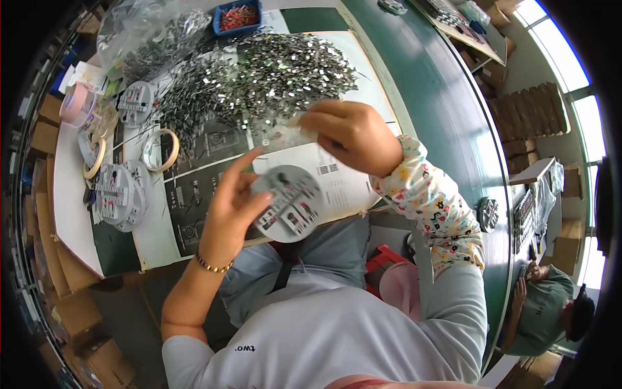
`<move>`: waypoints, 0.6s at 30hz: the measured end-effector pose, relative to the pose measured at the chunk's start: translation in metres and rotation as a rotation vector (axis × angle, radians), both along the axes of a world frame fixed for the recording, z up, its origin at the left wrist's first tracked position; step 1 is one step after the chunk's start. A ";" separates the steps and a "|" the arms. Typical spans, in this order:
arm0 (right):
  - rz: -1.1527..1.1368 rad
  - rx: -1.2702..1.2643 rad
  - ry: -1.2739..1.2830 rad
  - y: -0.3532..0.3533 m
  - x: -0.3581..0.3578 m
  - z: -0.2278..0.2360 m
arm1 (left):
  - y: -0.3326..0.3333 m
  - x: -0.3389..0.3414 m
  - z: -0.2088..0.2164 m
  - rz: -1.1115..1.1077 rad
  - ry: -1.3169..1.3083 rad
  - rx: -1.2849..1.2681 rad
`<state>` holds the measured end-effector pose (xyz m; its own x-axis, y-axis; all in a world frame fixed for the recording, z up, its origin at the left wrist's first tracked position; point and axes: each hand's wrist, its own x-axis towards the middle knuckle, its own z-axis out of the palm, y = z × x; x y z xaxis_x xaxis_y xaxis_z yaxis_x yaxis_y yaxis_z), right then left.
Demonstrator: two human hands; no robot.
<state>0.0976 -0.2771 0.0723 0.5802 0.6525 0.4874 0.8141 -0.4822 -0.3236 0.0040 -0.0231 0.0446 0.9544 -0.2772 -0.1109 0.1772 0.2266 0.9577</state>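
Observation:
My left hand point(227, 207) grips a round grey disc point(310, 188) by its left edge, thumb on top. Small black, red and metallic parts sit in slots across the disc's face, which is tilted up over my lap at the table's near edge. Above and to the right of it, my right hand point(356, 133) hovers with fingers drawn together in a pinch. Its fingertips are slightly blurred, and what they hold is too small to make out. Just beyond them spreads a heap of small shiny metal pieces point(291, 68), with thin dark strips point(184, 94) on its left side.
Similar grey discs point(120, 198) are stacked at left, near another disc point(136, 104) and a tape roll point(175, 150). A clear plastic bag point(146, 39) and a blue bin point(218, 26) of red parts stand at the back. Another person point(544, 311) sits at far right.

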 end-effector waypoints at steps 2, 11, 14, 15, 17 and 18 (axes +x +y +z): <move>0.023 -0.046 -0.042 0.015 0.013 -0.020 | 0.021 -0.013 -0.012 0.141 -0.003 -0.066; -0.071 -0.293 0.033 0.035 0.027 -0.063 | 0.063 -0.021 -0.001 -0.009 -0.445 1.118; -0.138 -0.334 0.095 0.031 0.017 -0.056 | 0.057 0.000 0.005 0.028 -0.600 0.984; -0.169 -0.362 0.091 0.031 0.013 -0.052 | 0.052 0.010 0.002 0.037 -0.654 0.919; -0.201 -0.401 0.095 0.033 0.002 -0.043 | 0.042 0.027 -0.006 0.049 -0.765 0.788; -0.201 -0.326 0.117 0.034 -0.002 -0.037 | 0.040 0.033 -0.009 0.057 -0.761 0.780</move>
